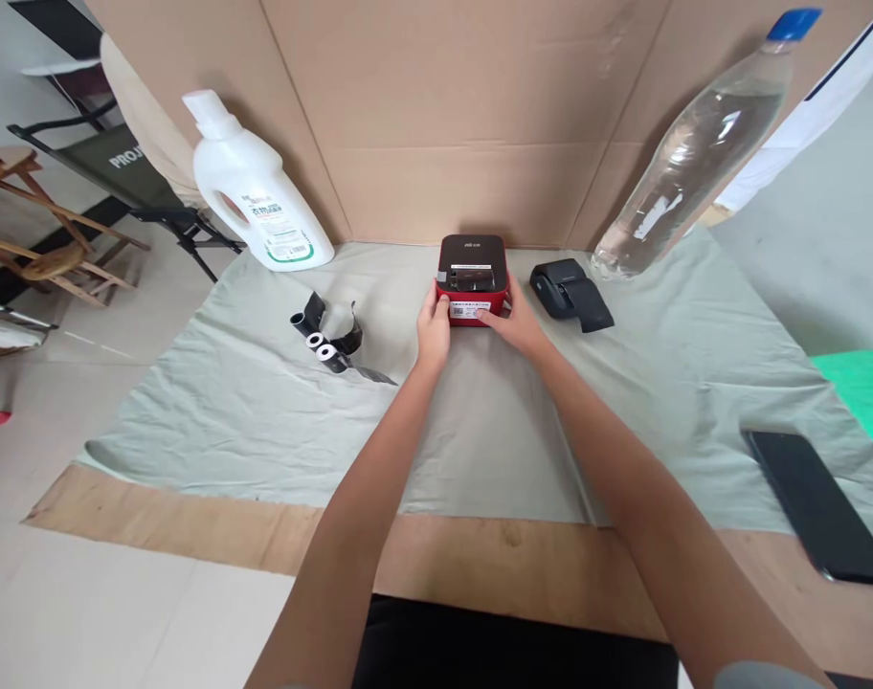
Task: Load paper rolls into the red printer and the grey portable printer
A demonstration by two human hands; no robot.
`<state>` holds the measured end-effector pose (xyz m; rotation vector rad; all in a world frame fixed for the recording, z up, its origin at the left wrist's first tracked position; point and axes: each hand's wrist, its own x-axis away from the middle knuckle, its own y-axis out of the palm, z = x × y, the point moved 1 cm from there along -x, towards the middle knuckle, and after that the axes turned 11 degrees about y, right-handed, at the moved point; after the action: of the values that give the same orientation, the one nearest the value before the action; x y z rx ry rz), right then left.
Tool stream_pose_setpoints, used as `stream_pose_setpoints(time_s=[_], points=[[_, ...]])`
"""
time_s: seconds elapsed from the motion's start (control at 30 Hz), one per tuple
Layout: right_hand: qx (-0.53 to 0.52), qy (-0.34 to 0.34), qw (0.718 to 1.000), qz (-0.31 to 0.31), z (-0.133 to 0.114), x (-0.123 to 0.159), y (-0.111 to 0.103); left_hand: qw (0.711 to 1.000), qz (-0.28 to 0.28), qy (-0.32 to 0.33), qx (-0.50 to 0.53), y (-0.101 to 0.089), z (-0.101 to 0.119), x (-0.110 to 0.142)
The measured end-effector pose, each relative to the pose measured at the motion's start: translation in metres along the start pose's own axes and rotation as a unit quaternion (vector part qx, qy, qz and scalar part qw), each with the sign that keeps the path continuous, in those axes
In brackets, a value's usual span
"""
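Observation:
A red and black label printer [472, 273] stands on the cloth in front of the cardboard, with a white printed sticker low on its near face. My left hand [434, 325] holds its left side, and my right hand [515, 321] grips the right front corner, its thumb on the front. Most of the fingertips are hidden behind the sides of the printer. To the left lie several small rolls of black paper [326, 354], with loose strips curling off them. A small black device with a flap or strip hanging out [570, 292] rests just right of the printer.
A white detergent bottle [257, 201] leans at the back left against the cardboard [458, 115]. At the back right a large clear bottle [702, 163] tilts. A black phone [817, 502] lies near the right edge of the cloth-covered table [480, 459].

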<state>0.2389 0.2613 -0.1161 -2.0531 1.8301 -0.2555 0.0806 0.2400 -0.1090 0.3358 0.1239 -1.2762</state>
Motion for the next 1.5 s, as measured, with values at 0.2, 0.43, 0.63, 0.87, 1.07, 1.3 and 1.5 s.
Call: stream_pose_setpoints(time_s=[0.2,0.43,0.63,0.87,1.07,1.3,1.5], points=[[-0.073,-0.04,0.995,0.062,-0.017,0.026,0.009,0.992,-0.063,0.087,-0.065,-0.019,0.015,0.027],[-0.017,-0.029,0.995,0.096,-0.034,0.164,-0.001,0.938,-0.176,0.227,-0.194,-0.077,0.054,0.131],[-0.051,-0.004,0.993,0.105,-0.029,0.211,0.007,0.904,-0.198,0.319,-0.204,-0.086,0.053,0.159],[-0.043,-0.01,0.995,0.093,-0.031,0.207,0.005,0.913,-0.206,0.293,-0.193,-0.086,0.051,0.154],[0.015,-0.026,0.992,0.124,-0.034,0.209,-0.001,0.91,-0.227,0.301,-0.172,-0.093,0.06,0.147],[0.094,-0.1,0.982,0.129,-0.029,0.208,-0.02,0.857,-0.288,0.381,-0.192,-0.097,0.066,0.136],[0.087,-0.096,0.983,0.13,-0.027,0.205,-0.024,0.842,-0.304,0.381,-0.232,-0.097,0.066,0.136]])
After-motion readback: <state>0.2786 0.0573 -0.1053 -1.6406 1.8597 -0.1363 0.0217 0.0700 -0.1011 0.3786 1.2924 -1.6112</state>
